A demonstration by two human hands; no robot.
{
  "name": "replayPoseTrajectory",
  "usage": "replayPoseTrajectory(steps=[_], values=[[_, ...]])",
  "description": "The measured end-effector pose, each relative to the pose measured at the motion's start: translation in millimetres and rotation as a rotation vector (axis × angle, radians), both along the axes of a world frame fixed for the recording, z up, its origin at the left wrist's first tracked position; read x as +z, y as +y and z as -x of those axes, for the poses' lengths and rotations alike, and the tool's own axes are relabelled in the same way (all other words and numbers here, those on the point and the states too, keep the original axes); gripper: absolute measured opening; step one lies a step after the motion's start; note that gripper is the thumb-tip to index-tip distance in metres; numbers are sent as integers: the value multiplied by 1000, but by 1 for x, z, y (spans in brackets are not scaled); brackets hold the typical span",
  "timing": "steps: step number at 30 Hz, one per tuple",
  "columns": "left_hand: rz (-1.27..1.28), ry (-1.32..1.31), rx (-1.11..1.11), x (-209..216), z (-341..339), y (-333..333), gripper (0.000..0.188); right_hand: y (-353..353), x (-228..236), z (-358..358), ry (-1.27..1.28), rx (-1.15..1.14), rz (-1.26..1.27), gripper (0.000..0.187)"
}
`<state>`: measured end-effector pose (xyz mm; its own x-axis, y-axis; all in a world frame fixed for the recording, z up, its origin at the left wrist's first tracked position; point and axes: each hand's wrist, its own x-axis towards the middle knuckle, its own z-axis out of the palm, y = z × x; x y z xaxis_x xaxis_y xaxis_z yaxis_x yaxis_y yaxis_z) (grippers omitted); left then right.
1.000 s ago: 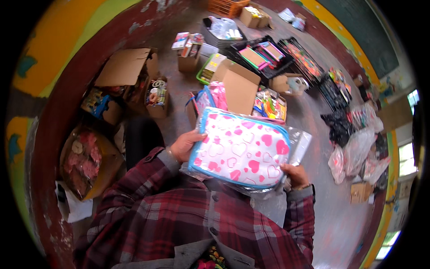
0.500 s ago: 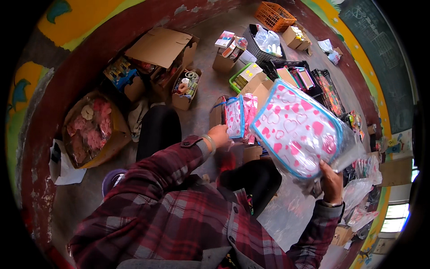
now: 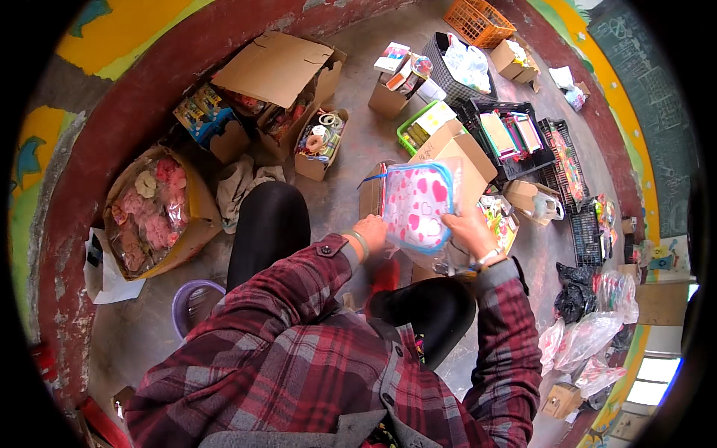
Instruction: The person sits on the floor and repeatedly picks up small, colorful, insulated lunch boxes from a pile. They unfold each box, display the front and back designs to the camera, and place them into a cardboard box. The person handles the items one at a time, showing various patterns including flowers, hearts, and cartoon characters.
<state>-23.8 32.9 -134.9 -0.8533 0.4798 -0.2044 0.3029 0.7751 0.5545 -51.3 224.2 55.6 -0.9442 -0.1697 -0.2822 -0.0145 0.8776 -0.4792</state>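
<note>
A flat packet [image 3: 418, 205], white with pink hearts and blue edging, lies in a clear plastic sleeve above an open cardboard box [image 3: 370, 196] between my knees. My right hand [image 3: 470, 235] pinches its right edge, thumb on the front. My left hand [image 3: 368, 233] is closed beside the packet's lower left corner, at the box's near side; whether it grips the packet, the box or other packets inside is hidden. The packet covers most of the box's contents. Brown cardboard flaps [image 3: 463, 160] stand up just behind it.
Beyond my left knee sit cardboard boxes [image 3: 261, 71] of goods and a bag of pink flowers [image 3: 153, 209]. A purple bin [image 3: 187, 302] stands near my left thigh. Black crates [image 3: 534, 160], a green basket [image 3: 409, 138] and an orange crate [image 3: 478, 22] fill the far right; plastic bags [image 3: 590, 340] lie right.
My right hand has brought the heart-print packet left and down, from out at the right to over the box beside my left hand. The left hand has stayed by the box.
</note>
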Motion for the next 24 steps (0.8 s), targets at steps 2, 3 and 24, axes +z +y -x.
replayPoseTrajectory(steps=[2,3,24], values=[[11,-21,7,5,-1,0,45,-19,-7,9,34,87,-82,25],[16,-38,-1,21,-1,-1,43,-18,-21,15,58,155,-127,24],[-141,152,12,-12,-4,-1,15,-74,-168,83,-162,-42,-267,25]])
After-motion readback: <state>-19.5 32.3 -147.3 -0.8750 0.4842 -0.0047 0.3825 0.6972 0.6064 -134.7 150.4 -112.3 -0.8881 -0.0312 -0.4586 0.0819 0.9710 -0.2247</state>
